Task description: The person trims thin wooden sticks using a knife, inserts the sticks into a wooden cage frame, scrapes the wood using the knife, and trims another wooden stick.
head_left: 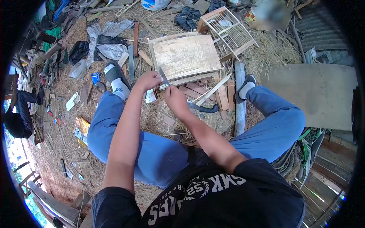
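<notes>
My right hand (176, 99) is closed round the lower end of a knife (164, 76), whose blade points up and away from me. My left hand (149, 81) is beside the blade, its fingers pinched on something small and pale that I cannot make out. Just beyond both hands lies a wooden board (186, 55) on a low wooden frame. A curved tool with a black handle (208, 109) rests on the ground to the right of my right hand.
A slatted wooden rack (232, 32) stands behind the board at the right. A grey beam (240, 100) lies by my right foot. Further right is a flat sheet (315, 95). Wood scraps, blue tape (95, 77) and plastic bags (79, 69) lie at the left.
</notes>
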Motion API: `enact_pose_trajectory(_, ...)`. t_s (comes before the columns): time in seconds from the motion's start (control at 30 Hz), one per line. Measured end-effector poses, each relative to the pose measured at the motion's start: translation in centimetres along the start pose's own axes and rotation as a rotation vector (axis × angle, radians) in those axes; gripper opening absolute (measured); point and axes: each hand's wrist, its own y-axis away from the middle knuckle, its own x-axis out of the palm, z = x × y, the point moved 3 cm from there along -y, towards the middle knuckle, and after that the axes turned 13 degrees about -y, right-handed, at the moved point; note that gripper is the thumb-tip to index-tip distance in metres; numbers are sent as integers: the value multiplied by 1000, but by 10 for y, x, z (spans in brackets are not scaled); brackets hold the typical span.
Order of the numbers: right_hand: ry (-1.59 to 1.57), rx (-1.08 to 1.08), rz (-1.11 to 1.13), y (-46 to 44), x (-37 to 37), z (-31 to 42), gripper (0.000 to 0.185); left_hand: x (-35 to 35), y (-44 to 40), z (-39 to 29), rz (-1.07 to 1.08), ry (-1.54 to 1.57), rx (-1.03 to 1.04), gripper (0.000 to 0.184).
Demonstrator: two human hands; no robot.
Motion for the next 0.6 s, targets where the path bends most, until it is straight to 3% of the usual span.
enact_pose_trajectory(0.13, 17, 25, 14, -6, -21, 1, 36, 2, -4, 6, 46, 47, -13, 22)
enact_pose_trajectory(0.3, -57, -101, -160, -18, -48, -23, 40, -2, -2, -5, 40, -65, -10, 23)
enact_pose_trajectory(0.47, 100, -149, -43, -11, -32, -16, 38, 1, -4, 0, 14, -70, -5, 26)
enact_pose_trajectory(0.6, 259, -70, 12, -10, -27, -5, 43, 2, -3, 0, 2, -76, -48, 26)
